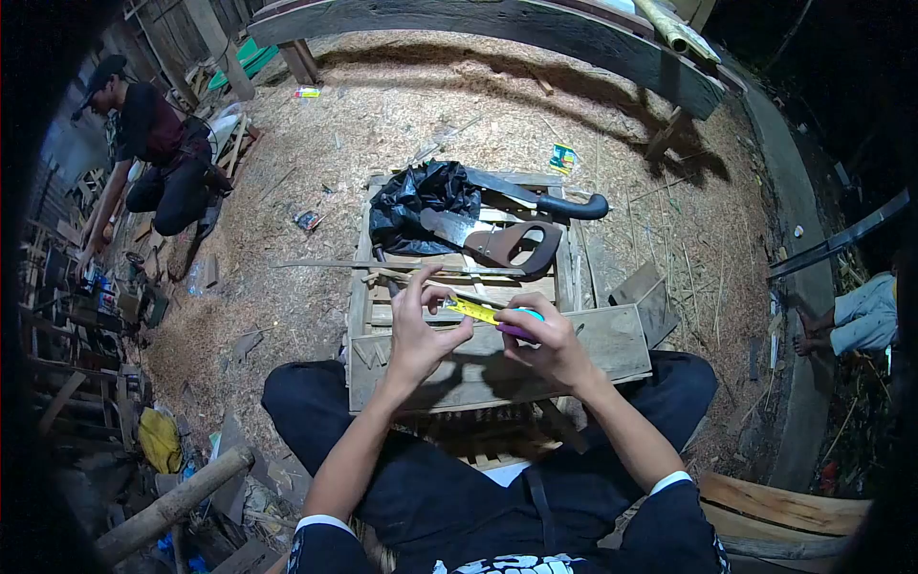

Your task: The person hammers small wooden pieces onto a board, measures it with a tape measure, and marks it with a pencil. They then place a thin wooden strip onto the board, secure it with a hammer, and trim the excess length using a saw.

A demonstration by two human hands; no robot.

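Observation:
My right hand (547, 346) is closed around a tape measure (516, 331) with a purple and teal case. A short length of its yellow blade (472, 310) sticks out toward my left hand (421, 335). The left fingers and thumb are spread, with a fingertip right at the blade's end. Under both hands lies a wooden board (602, 342), across the near end of a low slatted wooden stand (359, 311). Beyond them on the stand rest a handsaw (497, 244) with a brown handle, a black plastic bag (406, 215) and a long tool with a dark handle (574, 206).
A long wooden beam (535, 38) spans the far side above shavings-covered ground (277, 230). At the left, another person (167, 143) crouches by scattered items. A person's legs (856, 314) show at the far right. A round pole (182, 502) juts in at lower left; planks (779, 512) lie lower right.

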